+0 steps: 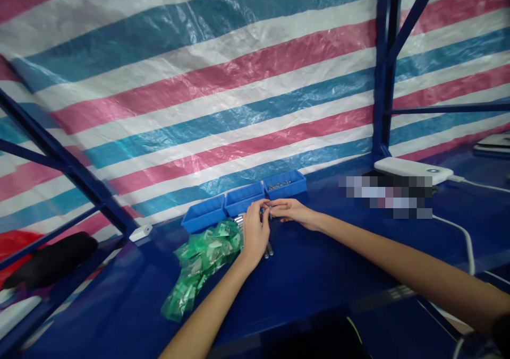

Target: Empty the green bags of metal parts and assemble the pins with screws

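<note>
My left hand [256,229] and my right hand [292,212] meet over the blue table, just in front of the blue bins. The fingers of both are bent together around something small that I cannot make out. Short metal rods [269,249] lie beside my left wrist, and more metal pieces [239,220] show left of that hand. A heap of green plastic packets [207,258] spreads to the left of my left forearm. Small metal parts [279,185] fill some of the right blue bin [292,190]. The middle bin [243,199] stands right behind my left hand.
The left blue bin [204,214] adjoins the middle one. A white plug [141,233] sits at the back left. At the right are a white power bank [413,171] with cables and a blurred-out item [386,191]. Blue frame posts [384,72] stand before a striped sheet [223,93].
</note>
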{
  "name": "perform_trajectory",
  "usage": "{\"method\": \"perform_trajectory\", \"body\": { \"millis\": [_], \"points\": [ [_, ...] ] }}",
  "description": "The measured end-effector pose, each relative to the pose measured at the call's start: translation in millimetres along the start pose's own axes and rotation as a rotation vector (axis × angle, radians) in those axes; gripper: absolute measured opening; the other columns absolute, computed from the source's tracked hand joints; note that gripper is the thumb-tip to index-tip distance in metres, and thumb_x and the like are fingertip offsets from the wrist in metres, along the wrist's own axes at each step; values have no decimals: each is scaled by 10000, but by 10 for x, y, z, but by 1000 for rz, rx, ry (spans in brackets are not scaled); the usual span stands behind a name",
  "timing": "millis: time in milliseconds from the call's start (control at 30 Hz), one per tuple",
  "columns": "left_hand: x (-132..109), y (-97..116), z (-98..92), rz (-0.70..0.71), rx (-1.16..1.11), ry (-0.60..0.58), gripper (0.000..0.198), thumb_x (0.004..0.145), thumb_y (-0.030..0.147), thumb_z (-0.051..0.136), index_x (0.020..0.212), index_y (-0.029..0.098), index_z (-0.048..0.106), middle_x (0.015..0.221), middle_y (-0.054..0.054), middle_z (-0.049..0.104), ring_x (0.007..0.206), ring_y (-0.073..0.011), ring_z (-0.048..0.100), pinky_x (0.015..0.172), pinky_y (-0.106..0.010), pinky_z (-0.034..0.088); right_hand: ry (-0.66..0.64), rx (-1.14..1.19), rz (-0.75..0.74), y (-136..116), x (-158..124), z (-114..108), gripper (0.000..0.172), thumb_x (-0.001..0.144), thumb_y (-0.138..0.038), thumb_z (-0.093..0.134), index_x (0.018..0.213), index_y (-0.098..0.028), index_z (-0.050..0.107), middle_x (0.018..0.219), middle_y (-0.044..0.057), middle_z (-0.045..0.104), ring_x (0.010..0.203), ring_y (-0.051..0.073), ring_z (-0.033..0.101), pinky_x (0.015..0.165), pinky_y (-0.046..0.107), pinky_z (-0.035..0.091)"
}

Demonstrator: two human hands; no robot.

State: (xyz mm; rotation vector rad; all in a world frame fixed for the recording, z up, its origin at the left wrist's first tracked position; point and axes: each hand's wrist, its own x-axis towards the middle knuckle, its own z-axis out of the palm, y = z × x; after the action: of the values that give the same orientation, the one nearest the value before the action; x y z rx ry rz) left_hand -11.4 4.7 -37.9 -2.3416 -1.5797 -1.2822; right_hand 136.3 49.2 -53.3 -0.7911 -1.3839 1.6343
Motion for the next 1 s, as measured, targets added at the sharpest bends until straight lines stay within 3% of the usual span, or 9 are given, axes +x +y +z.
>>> {"method": "perform_trajectory", "body": {
  "millis": [133, 333, 500, 700, 833, 1000],
  "points": [
    [-2, -12, 11, 5, -40, -5, 216, 889, 238, 384, 1062, 201, 506, 957, -46, 590, 866, -166, 553, 804, -311, 415, -30, -4, -2, -6, 0, -3, 416, 637, -267, 739, 1043, -245, 652, 979, 35, 690, 778, 95, 626, 539, 126, 435],
    [4, -28, 18, -9, -43, 29, 223, 872, 264, 415, 1063, 196, 506, 892, -33, 580, 792, -151, 543, 734, -283, 425, 4, -21, -28, -17, -14, 27, 298, 690, -293, 687, 982, -231, 682, 851, 22, 688, 709, 75, 598, 519, 120, 409],
    [0, -40, 46, -20, -35, -41, 241, 883, 263, 389, 1098, 197, 478, 811, -13, 578, 787, -152, 553, 734, -288, 417, 41, -43, -27, -27, -33, 50, 241, 719, -322, 659, 925, -203, 699, 878, 36, 673, 714, 75, 573, 508, 116, 398],
    [2, -69, 33, -11, 127, -88, 296, 878, 290, 408, 1153, 192, 457, 954, -42, 592, 926, -192, 540, 826, -354, 384, 282, 44, -20, 11, 26, 1, 198, 737, -288, 639, 889, -177, 700, 873, 42, 665, 646, 65, 542, 495, 128, 414],
    [-16, -79, 25, 45, 291, -233, 275, 879, 256, 396, 1118, 210, 525, 1126, -54, 567, 1033, -214, 499, 875, -381, 341, 467, 72, -27, 38, 82, -56, 175, 723, -285, 650, 818, -147, 700, 850, 56, 667, 616, 74, 533, 483, 149, 428],
    [-28, -80, 41, 37, 349, -346, 256, 870, 212, 399, 1042, 211, 589, 1062, -40, 616, 978, -208, 534, 830, -371, 333, 508, 74, -36, 48, 101, -74, 163, 724, -274, 646, 787, -132, 694, 824, 62, 668, 608, 75, 538, 476, 152, 434]
  ]
}}
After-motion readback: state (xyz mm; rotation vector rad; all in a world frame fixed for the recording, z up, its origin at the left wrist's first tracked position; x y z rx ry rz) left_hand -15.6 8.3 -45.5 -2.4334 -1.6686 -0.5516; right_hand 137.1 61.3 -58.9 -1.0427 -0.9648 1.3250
